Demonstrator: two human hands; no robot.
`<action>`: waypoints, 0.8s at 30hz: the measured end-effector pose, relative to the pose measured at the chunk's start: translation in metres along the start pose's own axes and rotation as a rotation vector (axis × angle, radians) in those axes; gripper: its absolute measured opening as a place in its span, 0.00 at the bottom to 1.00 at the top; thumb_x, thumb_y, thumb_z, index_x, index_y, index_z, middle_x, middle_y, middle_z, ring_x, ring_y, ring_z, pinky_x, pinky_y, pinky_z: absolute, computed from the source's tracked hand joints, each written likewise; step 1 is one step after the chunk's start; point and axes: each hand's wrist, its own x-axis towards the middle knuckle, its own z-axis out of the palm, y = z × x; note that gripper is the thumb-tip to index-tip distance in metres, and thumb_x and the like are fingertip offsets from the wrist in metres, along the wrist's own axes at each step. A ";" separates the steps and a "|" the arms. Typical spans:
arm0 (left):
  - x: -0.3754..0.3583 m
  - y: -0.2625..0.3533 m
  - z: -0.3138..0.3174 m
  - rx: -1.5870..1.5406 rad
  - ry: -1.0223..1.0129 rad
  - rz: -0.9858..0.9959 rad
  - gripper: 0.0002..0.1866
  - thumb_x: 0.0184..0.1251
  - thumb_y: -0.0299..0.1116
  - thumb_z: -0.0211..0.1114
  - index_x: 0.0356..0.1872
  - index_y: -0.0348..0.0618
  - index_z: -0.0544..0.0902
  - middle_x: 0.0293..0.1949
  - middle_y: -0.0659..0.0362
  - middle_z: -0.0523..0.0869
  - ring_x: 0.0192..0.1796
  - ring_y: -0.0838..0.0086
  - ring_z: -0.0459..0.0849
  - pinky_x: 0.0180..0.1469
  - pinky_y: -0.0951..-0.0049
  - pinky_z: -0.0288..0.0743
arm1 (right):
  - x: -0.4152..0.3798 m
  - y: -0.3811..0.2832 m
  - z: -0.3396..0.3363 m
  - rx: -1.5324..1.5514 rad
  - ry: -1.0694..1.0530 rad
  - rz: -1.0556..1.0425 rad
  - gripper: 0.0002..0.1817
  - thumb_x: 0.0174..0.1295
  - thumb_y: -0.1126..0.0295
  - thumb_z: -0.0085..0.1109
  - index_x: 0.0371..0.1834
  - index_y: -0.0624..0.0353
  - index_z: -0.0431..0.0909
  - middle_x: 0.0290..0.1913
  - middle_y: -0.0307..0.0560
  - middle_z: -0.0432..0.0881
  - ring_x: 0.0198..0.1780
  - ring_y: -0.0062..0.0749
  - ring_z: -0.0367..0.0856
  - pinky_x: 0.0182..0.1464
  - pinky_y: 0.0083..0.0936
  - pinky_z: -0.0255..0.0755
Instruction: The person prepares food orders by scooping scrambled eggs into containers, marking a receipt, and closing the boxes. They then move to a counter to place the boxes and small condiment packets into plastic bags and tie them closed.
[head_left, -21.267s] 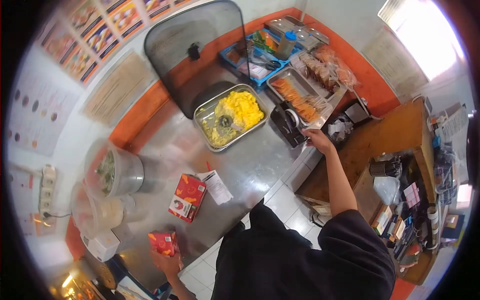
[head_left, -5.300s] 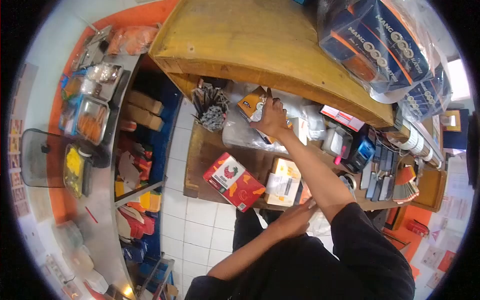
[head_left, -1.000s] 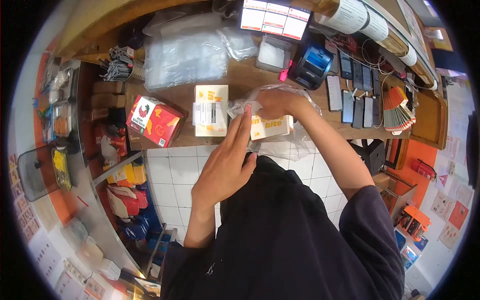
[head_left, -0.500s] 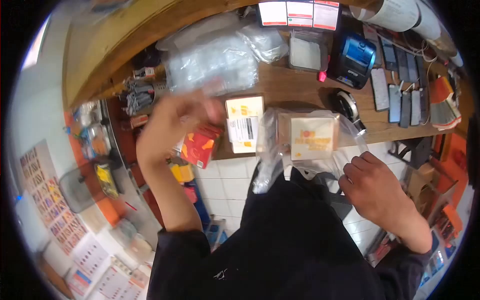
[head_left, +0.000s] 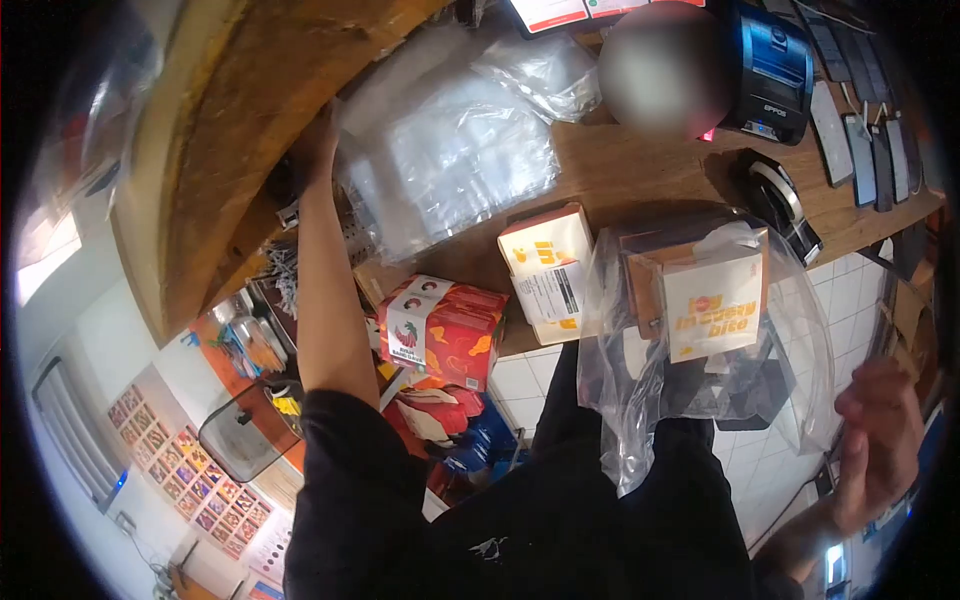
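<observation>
My left hand (head_left: 318, 145) reaches to the back left, beneath the wooden shelf edge and beside the stacked clear plastic bags (head_left: 455, 150). Its fingers are hidden there. My right hand (head_left: 880, 445) is raised at the right, loosely curled with the thumb apart and nothing in it. Near it a clear plastic bag (head_left: 625, 400) hangs over the table's front edge, around a box with a white printed top (head_left: 712, 305). Left of the bag lies a white and orange box (head_left: 545, 250) with a printed label. A red patterned box (head_left: 445, 335) sits further left.
Along the back of the table (head_left: 620, 170) are a tablet screen (head_left: 560, 12) and a blue-black label printer (head_left: 770, 75). A tape roll in its dispenser (head_left: 780, 200) and several phones (head_left: 860, 150) lie to the right. The wooden shelf (head_left: 250, 120) overhangs at the upper left.
My left hand has moved from above the red box to the back left, under the shelf. My right hand has let go of the bag and moved right. The view has shifted.
</observation>
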 end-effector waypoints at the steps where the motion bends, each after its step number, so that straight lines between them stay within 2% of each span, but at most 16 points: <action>1: -0.006 0.027 -0.026 -0.078 -0.037 -0.051 0.22 0.76 0.45 0.63 0.59 0.38 0.84 0.52 0.49 0.89 0.59 0.60 0.85 0.61 0.66 0.75 | 0.010 -0.007 0.007 0.034 0.018 0.001 0.11 0.65 0.64 0.62 0.34 0.63 0.80 0.31 0.48 0.80 0.34 0.37 0.78 0.40 0.36 0.72; 2: -0.013 0.043 -0.050 -0.192 -0.084 -0.077 0.22 0.76 0.45 0.63 0.59 0.37 0.84 0.52 0.51 0.89 0.58 0.62 0.85 0.62 0.67 0.74 | 0.020 -0.014 0.014 0.068 0.035 0.002 0.11 0.65 0.64 0.62 0.34 0.63 0.81 0.31 0.48 0.81 0.33 0.35 0.79 0.38 0.33 0.71; 3: -0.021 0.059 -0.073 -0.305 -0.127 -0.108 0.22 0.76 0.45 0.63 0.58 0.36 0.84 0.51 0.52 0.90 0.57 0.65 0.85 0.63 0.68 0.73 | 0.031 -0.020 0.024 0.124 0.041 0.004 0.11 0.64 0.66 0.64 0.39 0.64 0.81 0.32 0.49 0.82 0.35 0.35 0.80 0.40 0.32 0.73; 5: -0.048 0.116 -0.128 -0.557 -0.164 -0.262 0.21 0.75 0.41 0.65 0.57 0.34 0.84 0.50 0.55 0.90 0.55 0.70 0.85 0.61 0.70 0.74 | 0.062 -0.037 0.060 0.380 0.020 0.034 0.14 0.63 0.68 0.67 0.47 0.66 0.80 0.35 0.50 0.84 0.39 0.35 0.83 0.45 0.32 0.76; 6: -0.066 0.159 -0.156 -0.658 -0.149 -0.408 0.19 0.74 0.38 0.67 0.56 0.33 0.83 0.49 0.56 0.90 0.53 0.72 0.86 0.60 0.71 0.75 | 0.078 -0.047 0.082 0.533 -0.008 0.060 0.17 0.63 0.69 0.68 0.51 0.67 0.79 0.36 0.51 0.85 0.41 0.34 0.84 0.48 0.31 0.77; 8: -0.092 0.166 -0.170 -1.119 -0.215 -0.530 0.23 0.62 0.28 0.77 0.56 0.32 0.82 0.45 0.56 0.91 0.49 0.76 0.87 0.56 0.75 0.78 | 0.103 -0.065 0.123 0.799 -0.085 0.120 0.24 0.62 0.72 0.71 0.59 0.69 0.78 0.39 0.53 0.86 0.45 0.34 0.87 0.53 0.31 0.80; 10: -0.114 0.195 -0.185 -1.471 -0.227 -0.436 0.22 0.56 0.23 0.80 0.52 0.31 0.82 0.42 0.56 0.91 0.45 0.76 0.88 0.52 0.76 0.80 | 0.122 -0.079 0.153 0.978 -0.184 0.182 0.27 0.63 0.71 0.71 0.63 0.70 0.74 0.41 0.51 0.86 0.47 0.31 0.86 0.53 0.30 0.80; 12: -0.123 0.224 -0.194 -1.562 -0.237 -0.324 0.23 0.54 0.18 0.79 0.51 0.30 0.82 0.42 0.56 0.90 0.44 0.75 0.88 0.51 0.75 0.81 | 0.131 -0.079 0.160 1.148 -0.325 0.246 0.25 0.64 0.72 0.70 0.61 0.70 0.73 0.45 0.53 0.85 0.48 0.29 0.86 0.49 0.29 0.81; 14: -0.134 0.240 -0.200 -1.531 -0.224 -0.361 0.18 0.55 0.16 0.78 0.47 0.30 0.84 0.41 0.54 0.90 0.44 0.75 0.88 0.50 0.75 0.81 | 0.128 -0.073 0.158 1.270 -0.422 0.306 0.21 0.64 0.76 0.67 0.57 0.72 0.72 0.47 0.55 0.83 0.47 0.28 0.86 0.42 0.28 0.83; 15: -0.136 0.247 -0.209 -1.497 -0.239 -0.354 0.16 0.55 0.16 0.77 0.46 0.30 0.84 0.41 0.55 0.90 0.44 0.75 0.88 0.50 0.74 0.81 | 0.121 -0.064 0.154 1.263 -0.422 0.248 0.15 0.65 0.79 0.66 0.52 0.66 0.74 0.46 0.48 0.82 0.45 0.24 0.85 0.40 0.24 0.82; 16: -0.139 0.258 -0.220 -1.466 -0.258 -0.350 0.15 0.56 0.15 0.77 0.44 0.30 0.85 0.41 0.55 0.90 0.44 0.75 0.88 0.50 0.74 0.81 | 0.113 -0.066 0.147 1.351 -0.330 0.263 0.14 0.65 0.79 0.66 0.51 0.65 0.75 0.43 0.46 0.82 0.43 0.23 0.85 0.40 0.23 0.82; 17: -0.141 0.274 -0.234 -1.455 -0.306 -0.437 0.12 0.55 0.18 0.78 0.40 0.30 0.86 0.39 0.53 0.91 0.41 0.73 0.89 0.48 0.73 0.81 | 0.102 -0.071 0.140 1.435 -0.235 0.274 0.12 0.65 0.79 0.66 0.49 0.64 0.76 0.41 0.43 0.83 0.41 0.22 0.85 0.41 0.22 0.82; 20: -0.156 0.297 -0.249 -1.171 -0.363 -0.183 0.18 0.53 0.24 0.82 0.43 0.32 0.84 0.40 0.51 0.89 0.44 0.66 0.88 0.51 0.69 0.80 | 0.070 -0.061 0.100 1.142 -0.112 0.271 0.04 0.65 0.79 0.66 0.40 0.62 0.80 0.35 0.39 0.84 0.36 0.21 0.84 0.42 0.20 0.81; 22: -0.162 0.305 -0.251 -1.233 -0.161 -0.066 0.25 0.51 0.28 0.83 0.49 0.36 0.81 0.46 0.47 0.86 0.47 0.62 0.87 0.53 0.66 0.79 | 0.045 -0.031 0.072 0.762 -0.035 0.268 0.04 0.63 0.79 0.67 0.38 0.62 0.81 0.38 0.40 0.86 0.38 0.20 0.85 0.43 0.21 0.81; 24: -0.172 0.314 -0.260 -1.152 -0.112 0.017 0.30 0.50 0.29 0.84 0.54 0.40 0.78 0.52 0.44 0.80 0.51 0.58 0.84 0.55 0.63 0.78 | 0.020 -0.009 0.052 0.977 0.166 0.223 0.05 0.58 0.77 0.70 0.36 0.62 0.84 0.39 0.42 0.89 0.39 0.22 0.87 0.41 0.20 0.80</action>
